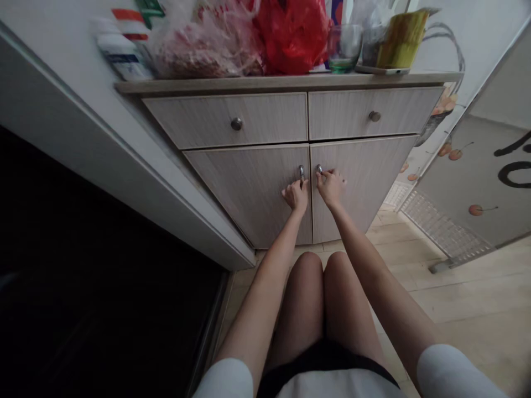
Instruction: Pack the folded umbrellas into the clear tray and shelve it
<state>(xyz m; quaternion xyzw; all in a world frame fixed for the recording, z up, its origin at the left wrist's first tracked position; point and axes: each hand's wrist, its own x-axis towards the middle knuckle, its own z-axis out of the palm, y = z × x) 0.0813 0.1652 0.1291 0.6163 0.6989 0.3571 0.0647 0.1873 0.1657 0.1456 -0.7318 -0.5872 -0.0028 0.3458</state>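
In front of me stands a light wood-grain cabinet with two doors below two drawers. My left hand (296, 194) is closed around the lower part of the metal handle (301, 171) on the left cabinet door (249, 182). On the right cabinet door (365, 171), my right hand (331, 187) grips the other metal handle (319, 168) with its fingers. Both doors are flush with the cabinet front, a thin dark gap between them. The left drawer (269, 119) and right drawer (348, 116) above are closed, each with a round knob.
The cabinet top (249, 84) carries a pinkish plastic bag (203, 50), a red bag (292, 36), a glass (345, 48), a yellow packet (402, 40) and white bottles (122, 52). A cherry-patterned panel (477, 182) stands on the right, a dark doorway (83, 276) on the left.
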